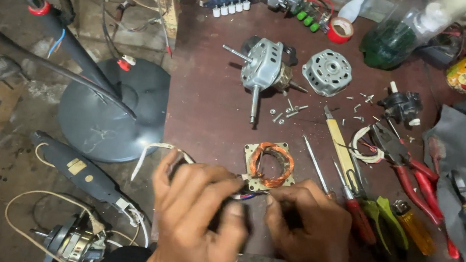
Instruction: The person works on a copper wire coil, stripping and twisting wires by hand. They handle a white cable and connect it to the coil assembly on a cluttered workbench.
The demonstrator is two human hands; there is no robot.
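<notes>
1. Dark workbench (210,121), crowded with fan parts and tools; grey round fan base (107,109) on the floor at left.
2. Left hand (196,212) and right hand (310,229) meeting at the bench's near edge, both pinched shut on thin coloured wires (245,196).
3. Motor already apart, by the look of it: rotor housing with shaft (260,70) and end cover (328,71) well behind.
4. Copper-wound stator (269,164) flat on the bench, just beyond the fingertips, leads running into the hands.
5. Screwdrivers (352,195) and red pliers (417,177) at right.
6. Loose screws (288,111) not refitted; reassembly seemingly all left.
</notes>
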